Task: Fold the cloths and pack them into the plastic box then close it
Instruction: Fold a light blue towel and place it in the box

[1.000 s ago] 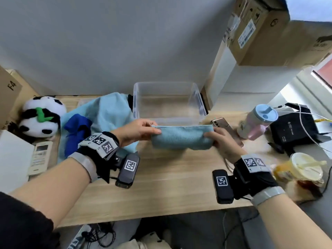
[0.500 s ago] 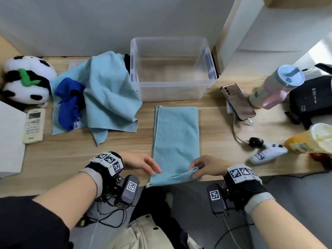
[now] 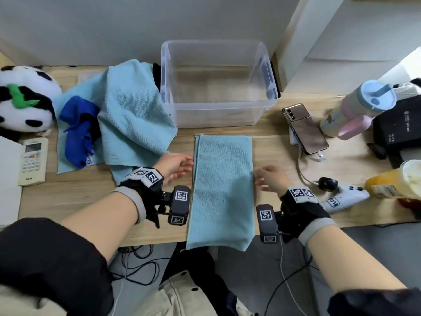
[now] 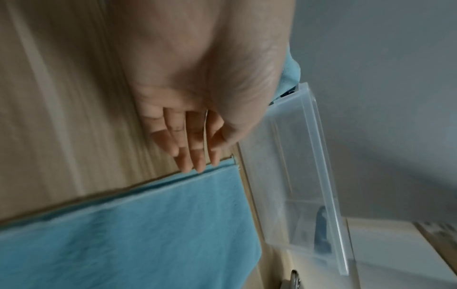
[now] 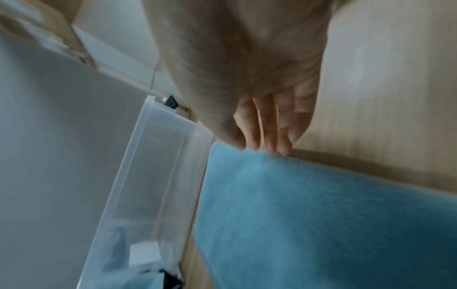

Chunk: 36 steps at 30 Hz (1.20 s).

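The folded light-blue towel [image 3: 222, 185] lies lengthwise from the plastic box [image 3: 217, 87] to the desk's [image 3: 284, 156] near edge, overhanging it; left hand [image 3: 174, 166] and right hand [image 3: 271, 177], fingers relaxed, flank its long sides equally near.

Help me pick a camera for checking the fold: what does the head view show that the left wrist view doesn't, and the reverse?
Only the head view shows the right hand, the unfolded cloth pile, the dark blue cloth and the folded cloth's near end hanging over the table edge. Only the left wrist view shows the left hand's straight fingers from the palm side. Both show the folded light blue cloth and plastic box.
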Each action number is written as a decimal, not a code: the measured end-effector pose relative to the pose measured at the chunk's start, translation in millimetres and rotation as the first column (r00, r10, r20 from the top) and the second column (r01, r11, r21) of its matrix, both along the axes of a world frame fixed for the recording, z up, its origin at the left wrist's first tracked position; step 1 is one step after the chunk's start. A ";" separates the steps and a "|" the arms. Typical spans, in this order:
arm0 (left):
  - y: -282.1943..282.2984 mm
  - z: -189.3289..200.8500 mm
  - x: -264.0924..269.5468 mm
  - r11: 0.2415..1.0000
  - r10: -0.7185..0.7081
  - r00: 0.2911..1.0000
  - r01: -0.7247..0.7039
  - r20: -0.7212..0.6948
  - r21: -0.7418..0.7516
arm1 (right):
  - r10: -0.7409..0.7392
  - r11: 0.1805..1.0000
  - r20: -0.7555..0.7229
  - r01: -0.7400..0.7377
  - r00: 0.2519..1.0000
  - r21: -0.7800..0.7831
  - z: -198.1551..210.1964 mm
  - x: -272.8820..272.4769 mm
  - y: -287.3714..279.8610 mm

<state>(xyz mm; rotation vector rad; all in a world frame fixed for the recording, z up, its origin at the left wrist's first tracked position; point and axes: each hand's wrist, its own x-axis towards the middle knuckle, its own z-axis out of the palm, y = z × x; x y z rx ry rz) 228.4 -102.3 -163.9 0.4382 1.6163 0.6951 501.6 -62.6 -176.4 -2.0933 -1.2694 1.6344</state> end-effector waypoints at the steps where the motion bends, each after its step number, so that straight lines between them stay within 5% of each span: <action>1: 7.5 -1.6 -0.4 0.999 0.037 0.999 -0.037 0.000 0.005 | -0.069 0.998 -0.012 0.069 0.998 -0.001 -1.4 -2.9 7.9; 14: 59.8 -15.0 15.3 0.991 0.114 0.991 -0.119 -0.071 -0.062 | -0.371 0.929 -0.028 0.371 0.928 -0.019 -12.1 -33.8 62.8; 21: 64.0 -24.0 16.9 0.990 -0.078 0.996 0.072 -0.051 -0.123 | -0.298 0.953 0.020 0.299 0.954 -0.042 -14.6 -39.2 71.2; 29: 65.2 -35.4 13.3 0.989 -0.147 0.915 0.135 -0.376 -0.059 | -0.117 0.993 0.125 0.112 0.985 0.046 -18.4 -40.8 72.8; 36: 67.6 -38.7 10.4 0.987 -0.160 0.887 0.143 -0.433 -0.072 | 0.020 0.990 0.281 -0.058 0.959 0.129 -17.3 -46.4 73.4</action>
